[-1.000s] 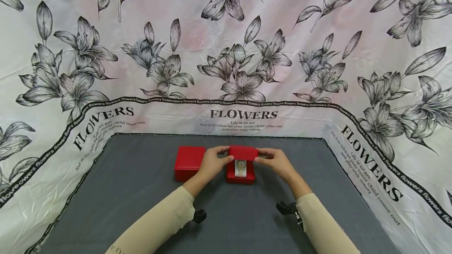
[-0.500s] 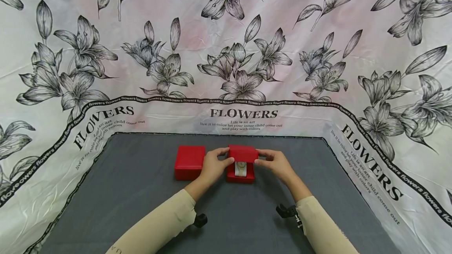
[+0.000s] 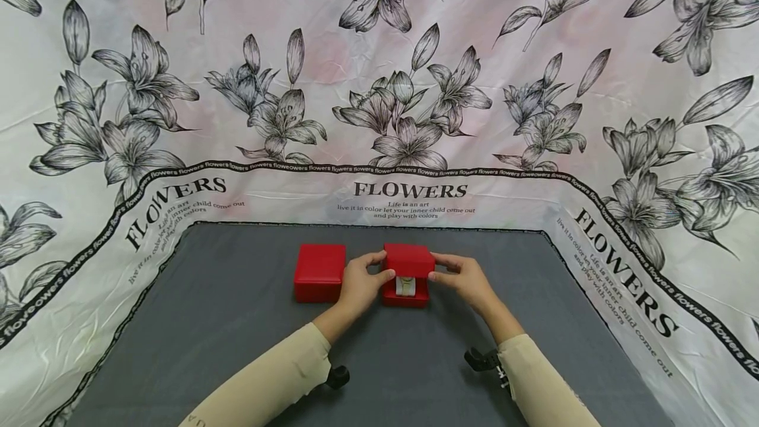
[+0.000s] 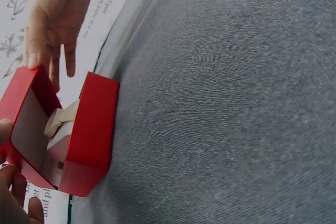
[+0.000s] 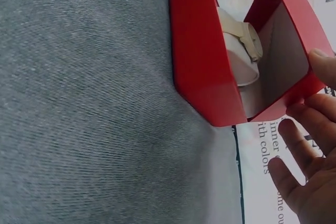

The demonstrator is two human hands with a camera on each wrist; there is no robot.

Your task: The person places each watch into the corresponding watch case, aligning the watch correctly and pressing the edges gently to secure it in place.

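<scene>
A red watch box [image 3: 406,302] sits partly open on the grey cloth, its hinged lid [image 3: 409,257] tilted over the base. Inside, a watch with a pale strap [image 5: 248,38] is wrapped round a white cushion [image 5: 239,64]; in the head view the lid covers its upper part. My left hand [image 3: 358,285] pinches the lid's left end, thumb at the front edge. At the right end my right hand [image 3: 471,283] pinches the lid between thumb and fingers, its other fingers spread free in the right wrist view.
A second red box [image 3: 319,273], closed, stands just left of my left hand. Grey cloth [image 3: 403,374] covers the table. Behind it rises a white sheet [image 3: 409,199] printed with flowers and lettering.
Both hands have brought the lid forward and down, so less of the watch shows in the head view. The closed box has stayed in place.
</scene>
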